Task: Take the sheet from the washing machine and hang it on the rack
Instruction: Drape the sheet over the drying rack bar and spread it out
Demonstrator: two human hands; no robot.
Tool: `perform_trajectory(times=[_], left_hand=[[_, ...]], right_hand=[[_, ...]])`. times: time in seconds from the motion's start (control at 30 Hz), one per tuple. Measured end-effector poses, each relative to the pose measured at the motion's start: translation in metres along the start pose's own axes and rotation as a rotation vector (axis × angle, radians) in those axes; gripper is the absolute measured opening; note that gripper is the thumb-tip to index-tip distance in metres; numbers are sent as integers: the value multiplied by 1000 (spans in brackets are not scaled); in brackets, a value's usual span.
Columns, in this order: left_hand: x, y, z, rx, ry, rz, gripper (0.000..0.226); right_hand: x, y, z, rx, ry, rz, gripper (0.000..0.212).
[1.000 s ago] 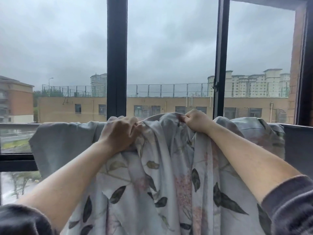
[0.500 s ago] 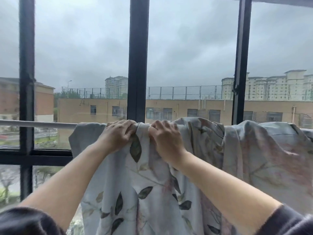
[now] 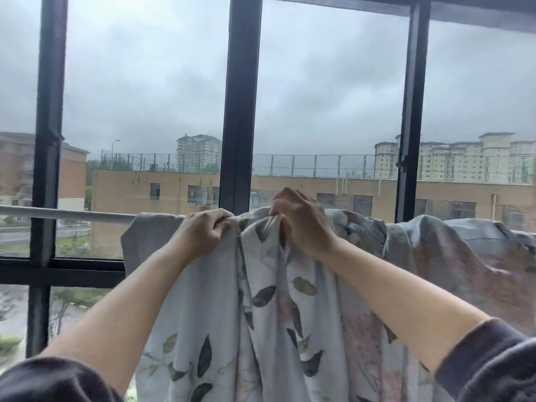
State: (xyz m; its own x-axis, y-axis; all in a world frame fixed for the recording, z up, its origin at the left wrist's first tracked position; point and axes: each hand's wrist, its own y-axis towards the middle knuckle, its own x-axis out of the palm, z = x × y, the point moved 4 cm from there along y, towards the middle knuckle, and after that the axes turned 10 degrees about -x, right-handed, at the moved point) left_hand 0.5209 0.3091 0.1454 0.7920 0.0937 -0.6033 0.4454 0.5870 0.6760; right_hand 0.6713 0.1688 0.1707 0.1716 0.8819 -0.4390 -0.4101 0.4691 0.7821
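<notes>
A pale grey sheet (image 3: 261, 329) printed with dark leaves and pink flowers hangs over a white rack bar (image 3: 63, 213) in front of the window. It is bunched in folds along the bar toward the right. My left hand (image 3: 203, 232) grips the sheet's top fold at the bar. Just to its right, my right hand (image 3: 301, 221) pinches a raised bunch of the cloth slightly above the bar. The bar is bare to the left of the sheet and hidden under it elsewhere.
Black window frame posts (image 3: 239, 103) stand right behind the bar, with a horizontal frame rail (image 3: 61, 268) lower left. Buildings and grey sky lie beyond the glass. Dark sleeves (image 3: 490, 369) cover my forearms near the bottom corners.
My right hand moved left along the bar to beside my left hand, then lifted a bunch of cloth. The view shifted left, showing more bare bar.
</notes>
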Motion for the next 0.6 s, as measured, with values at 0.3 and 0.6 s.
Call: perform_trajectory(times=[0.3,0.6], left_hand=[[14,4,1,68,188,43,25],[-1,16,-28,-69,176,119,25]], right_hand=[[15,-7,98,858,-34,-766,29],[15,-28,118,995,241,-502,22]])
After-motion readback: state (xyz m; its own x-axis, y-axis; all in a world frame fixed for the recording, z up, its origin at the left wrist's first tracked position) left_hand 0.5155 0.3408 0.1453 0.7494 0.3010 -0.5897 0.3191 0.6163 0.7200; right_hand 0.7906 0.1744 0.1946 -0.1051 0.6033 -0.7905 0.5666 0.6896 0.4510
